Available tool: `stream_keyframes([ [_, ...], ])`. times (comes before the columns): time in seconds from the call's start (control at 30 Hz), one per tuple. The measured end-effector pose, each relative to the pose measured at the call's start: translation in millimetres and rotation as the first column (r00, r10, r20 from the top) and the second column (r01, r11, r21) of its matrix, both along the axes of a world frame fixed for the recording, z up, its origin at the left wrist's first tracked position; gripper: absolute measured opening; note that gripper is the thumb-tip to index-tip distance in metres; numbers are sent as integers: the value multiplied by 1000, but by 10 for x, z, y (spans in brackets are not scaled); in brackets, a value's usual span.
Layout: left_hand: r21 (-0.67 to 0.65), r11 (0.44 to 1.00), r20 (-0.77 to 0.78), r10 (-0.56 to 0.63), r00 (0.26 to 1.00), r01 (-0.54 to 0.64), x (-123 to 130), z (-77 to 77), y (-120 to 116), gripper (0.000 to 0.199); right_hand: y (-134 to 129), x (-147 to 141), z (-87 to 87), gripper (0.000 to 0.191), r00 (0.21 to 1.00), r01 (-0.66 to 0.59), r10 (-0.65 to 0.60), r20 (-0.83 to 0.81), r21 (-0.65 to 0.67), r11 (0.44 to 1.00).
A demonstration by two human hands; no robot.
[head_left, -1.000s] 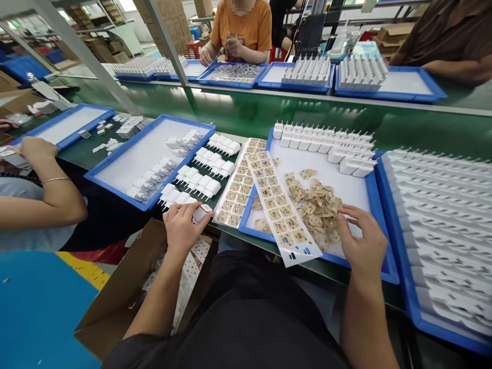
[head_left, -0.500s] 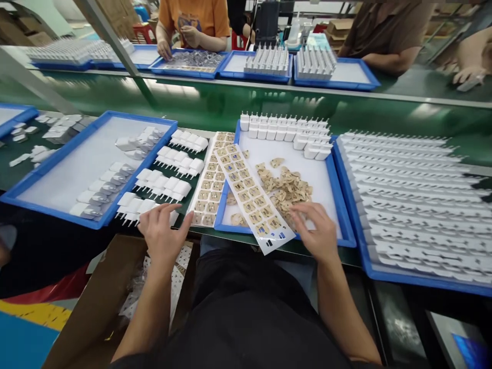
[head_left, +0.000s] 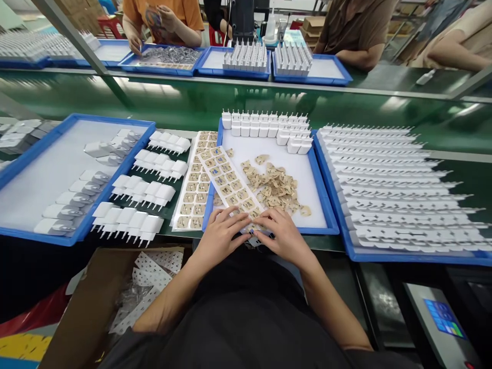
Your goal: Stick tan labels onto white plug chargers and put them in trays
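Note:
My left hand [head_left: 222, 234] and my right hand [head_left: 282, 233] meet at the near end of a sticker sheet [head_left: 226, 179] with rows of tan stickers. The fingertips of both are closed on that end and cover it, so any small piece between them is hidden. The sheet slants across the left rim of a blue-rimmed tray [head_left: 323, 195]. A pile of loose tan paper pieces [head_left: 280, 187] lies in this tray, to the right of the sheet. White plug adapters [head_left: 265, 125] stand in rows along its back, pins up.
More sticker sheets [head_left: 192, 197] lie left of the tray, beside rows of white adapters [head_left: 126, 220]. Blue-rimmed trays [head_left: 38, 174] flank the work on both sides. A cardboard box [head_left: 80, 302] with used sheets sits below. People work across the green conveyor [head_left: 172, 97].
My left hand has moved right from beside the white adapters to the sheet's near end. My right hand has moved left to meet it there. The view has shifted.

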State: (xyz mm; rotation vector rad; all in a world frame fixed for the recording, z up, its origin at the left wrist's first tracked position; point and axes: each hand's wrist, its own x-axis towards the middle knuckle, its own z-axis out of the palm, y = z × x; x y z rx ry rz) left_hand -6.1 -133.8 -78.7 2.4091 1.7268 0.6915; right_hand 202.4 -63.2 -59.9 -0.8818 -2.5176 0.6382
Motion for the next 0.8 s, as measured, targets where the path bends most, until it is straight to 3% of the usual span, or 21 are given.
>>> stream_keyframes([
  [0.2, -52, 998, 13, -34, 999, 34, -12, -2, -15, 40, 22, -88, 11, 6, 998, -11, 5, -64, -82, 997],
  [0.33, -107, 994, -12, -34, 999, 33, -12, 5, -19, 46, 83, 3, 103, 6, 968, -135, 86, -238, -200, 971],
  [0.4, -140, 990, -30, -37, 999, 32, -17, 7, -15, 47, 159, 109, 126, 6, 919, -127, 9, -395, -272, 954],
  [0.47, -176, 984, -41, -48, 998, 40, -35, 29, -11, 51, 263, 224, 100, 6, 841, 20, -186, -509, -314, 949],
  [0.53, -221, 972, -45, -91, 995, 79, -72, 90, -5, 60, 369, 323, 29, 8, 753, 199, -361, -551, -332, 922],
  [0.6, -274, 948, -57, -183, 982, 161, -124, 196, 15, 71, 452, 391, -60, 9, 709, 277, -433, -557, -345, 897],
  [0.7, -319, 897, -73, -344, 936, 305, -171, 404, 158, 78, 499, 434, -158, 8, 713, 224, -400, -576, -353, 908],
  [0.8, -273, 883, -61, -413, 909, 382, -88, 579, 575, 66, 484, 436, -179, 6, 726, 164, -334, -601, -321, 933],
])
